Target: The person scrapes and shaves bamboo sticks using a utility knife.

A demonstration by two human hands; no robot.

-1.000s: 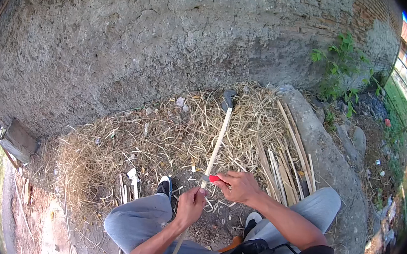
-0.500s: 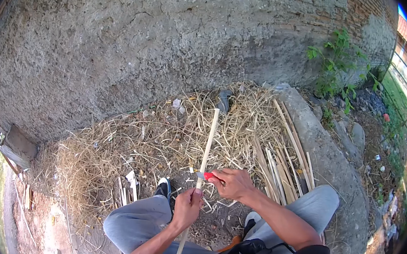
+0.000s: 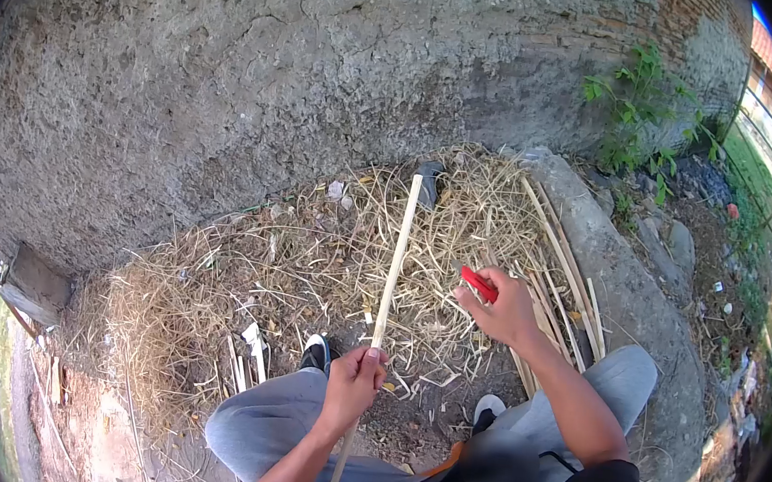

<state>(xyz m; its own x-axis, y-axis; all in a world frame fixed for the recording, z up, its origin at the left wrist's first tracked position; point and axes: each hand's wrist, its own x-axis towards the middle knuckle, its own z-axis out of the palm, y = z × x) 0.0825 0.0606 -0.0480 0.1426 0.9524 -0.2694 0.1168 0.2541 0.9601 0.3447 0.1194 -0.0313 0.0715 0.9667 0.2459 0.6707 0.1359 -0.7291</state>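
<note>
A long pale wooden strip slants upward over the shavings, its lower end passing between my legs. My left hand is closed round it near knee height. To the right, my right hand grips a knife with a red handle, its short grey blade pointing up and left. The knife is apart from the strip.
Pale shavings cover the ground before my legs. More strips lie at the right beside a large stone slab. A rough wall stands ahead, with a green plant at its right.
My right hand and the knife have moved off the strip, up and to the right. My left hand still holds the strip, whose top end has risen slightly.
</note>
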